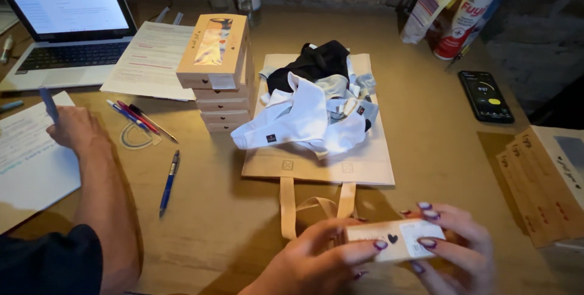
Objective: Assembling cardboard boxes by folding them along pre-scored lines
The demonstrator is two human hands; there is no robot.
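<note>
Hands meet at the near edge of the table [426,149]: the left hand [316,261] and right hand [453,243] both grip a small flat box [395,238], fingers curled over its ends, thumbs under it. The box is pale, with a white label and a small dark heart on its top.

Just beyond it lies a tan paper bag [365,161], flat, handles pointing near. On the bag sits a heap of white, grey and black garments [313,103]. Left of the bag stands a stack of boxes [219,76], the top one askew.

At the left, another person's hand [73,128] holds a pen above a sheet [24,155]. Loose pens [137,118] lie near it, a laptop [64,21] farther back. A phone [485,95] lies at the far right, flattened cartons [538,179] nearer on that side.
</note>
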